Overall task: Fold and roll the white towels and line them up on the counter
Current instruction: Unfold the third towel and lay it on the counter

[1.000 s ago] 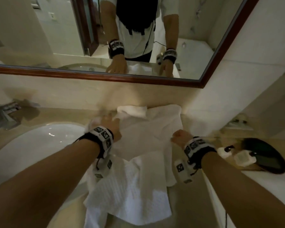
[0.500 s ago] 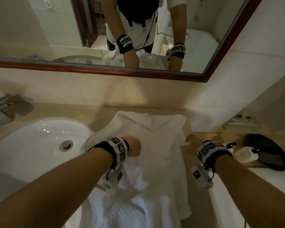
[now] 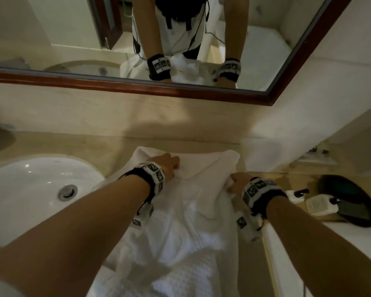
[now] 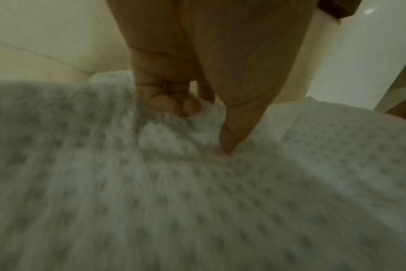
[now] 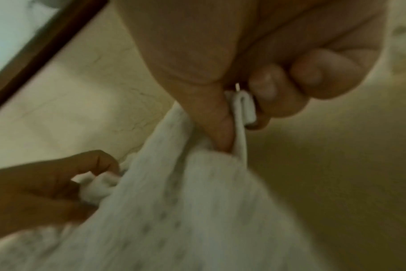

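Since half a second ago the left hand [image 3: 168, 166] has moved further up the towel [image 3: 193, 215], toward 12 o'clock. The beige surface [image 3: 116, 151] carries the white towel, which lies between the sink [image 3: 36, 189] at 9 o'clock and a dark tray [image 3: 351, 202] at 3 o'clock. The left grip pinches a fold of the towel. The right hand [image 3: 237, 183] grip is closed on the towel's right edge.

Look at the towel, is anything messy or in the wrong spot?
Yes. The white towel lies crumpled, not flat, and its near end hangs off the counter edge. Its left side bunches beside the sink. Both the left hand and right hand pinch it.
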